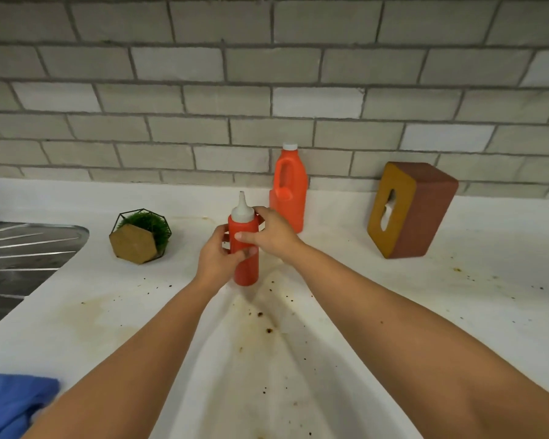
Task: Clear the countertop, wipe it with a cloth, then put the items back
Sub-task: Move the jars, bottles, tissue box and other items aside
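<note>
White countertop (76,280), stained and speckled with brown crumbs. Both bare forearms reach forward and converge at mid-counter. Right hand (274,237) wraps the red squeeze bottle (246,270) from the right, thumb across its front; left hand (217,258) grasps it from the left, slightly lower. The bottle stands upright between the two palms, nozzle up, base at the counter surface. Behind it, near the tiled wall: tissue box (412,210) at right, orange jug (290,191) just beyond the right hand. Blue cloth (13,403) at lower left; small planter (140,236) left of the hands.
</note>
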Available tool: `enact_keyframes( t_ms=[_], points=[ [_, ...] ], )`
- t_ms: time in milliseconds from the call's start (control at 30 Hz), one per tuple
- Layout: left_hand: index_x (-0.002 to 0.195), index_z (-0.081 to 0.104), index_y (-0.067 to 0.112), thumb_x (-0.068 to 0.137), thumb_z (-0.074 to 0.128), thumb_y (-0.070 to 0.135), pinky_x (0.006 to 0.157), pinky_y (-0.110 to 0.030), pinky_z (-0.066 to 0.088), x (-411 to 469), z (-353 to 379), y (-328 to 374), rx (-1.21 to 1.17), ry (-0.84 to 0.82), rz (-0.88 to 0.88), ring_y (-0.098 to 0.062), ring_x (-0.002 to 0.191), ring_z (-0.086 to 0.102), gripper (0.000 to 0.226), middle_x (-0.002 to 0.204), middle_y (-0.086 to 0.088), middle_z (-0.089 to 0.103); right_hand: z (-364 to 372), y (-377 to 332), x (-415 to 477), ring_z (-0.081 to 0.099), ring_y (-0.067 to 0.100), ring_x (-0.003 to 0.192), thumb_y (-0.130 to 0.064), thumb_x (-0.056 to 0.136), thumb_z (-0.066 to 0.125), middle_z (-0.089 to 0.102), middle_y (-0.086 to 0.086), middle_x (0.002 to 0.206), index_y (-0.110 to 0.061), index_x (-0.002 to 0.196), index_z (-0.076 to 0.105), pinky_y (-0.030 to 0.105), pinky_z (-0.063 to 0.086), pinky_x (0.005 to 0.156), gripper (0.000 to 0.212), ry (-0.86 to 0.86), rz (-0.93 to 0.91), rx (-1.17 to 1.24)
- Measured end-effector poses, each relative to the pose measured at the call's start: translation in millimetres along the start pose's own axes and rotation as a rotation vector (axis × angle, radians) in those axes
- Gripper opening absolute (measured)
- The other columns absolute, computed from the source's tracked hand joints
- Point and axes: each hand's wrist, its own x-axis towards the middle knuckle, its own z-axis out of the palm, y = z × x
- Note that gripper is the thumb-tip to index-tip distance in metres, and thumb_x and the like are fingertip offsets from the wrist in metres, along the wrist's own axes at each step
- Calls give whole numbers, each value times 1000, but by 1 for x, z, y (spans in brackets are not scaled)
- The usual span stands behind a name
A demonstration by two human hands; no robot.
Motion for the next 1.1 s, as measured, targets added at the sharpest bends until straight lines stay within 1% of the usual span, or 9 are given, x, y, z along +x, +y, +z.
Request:
enact_keyframes(
  t_ms=[133,333,400,500,600,667,800,967,1100],
  points=[
    [115,51,17,72,79,23,62,-22,46,-7,38,32,-11,-87,67,-11,73,57,52,87,11,56,-57,16,-27,52,12,92,-21,75,76,62,3,111,-11,127,53,22,40,78,58,46,27,86],
    [116,56,13,67,83,21,79,-35,53,-31,119,86,-50,-236,165,-22,88,61,56,96,-3,64,-151,55,-81,54,12,84,-24,71,80,52,-13,79,-10,119,58,15,39,60,55,186,71,94],
    [117,55,11,67,82,19,76,-33,53,-47,152,108,-78,-293,195,-23,88,61,57,99,-4,61,-183,71,-105,55,10,81,-25,70,81,56,-9,84,-11,121,58,17,44,63,58,241,99,83],
    [118,53,12,70,80,18,73,-25,51,-74,203,139,-127,-377,220,-23,89,60,56,96,0,59,-230,97,-144,62,17,94,-25,67,83,64,2,102,-13,121,57,36,55,78,61,311,133,110],
    [115,54,15,67,83,18,77,-26,51,-104,253,164,-180,-461,220,-22,92,61,57,95,3,62,-275,122,-185,56,15,89,-29,68,82,58,-1,100,-12,124,56,20,45,62,64,365,164,87],
    [114,56,14,60,86,24,80,-30,53,-124,286,178,-212,-499,218,-23,94,63,63,102,-5,64,-304,140,-212,55,16,90,-32,68,81,56,-1,101,-12,126,55,17,41,61,67,402,180,74],
    [118,55,14,68,81,22,70,-21,50,-163,346,205,-199,-544,253,-14,84,61,57,104,-4,61,-350,175,-262,55,18,94,-32,70,80,56,3,109,-12,132,50,21,43,66,71,460,230,82],
    [120,54,14,70,80,22,77,-32,52,-199,409,225,-215,-601,227,-24,88,63,57,102,-4,61,-394,210,-306,56,21,103,-35,71,78,56,7,119,-13,133,48,32,50,81,73,509,284,59],
    [120,53,15,71,79,22,72,-26,51,-211,448,241,-209,-638,235,-18,85,61,56,100,-1,61,-423,233,-324,55,23,108,-35,73,77,55,7,124,-13,135,46,34,50,81,72,541,323,50]
  ],
)
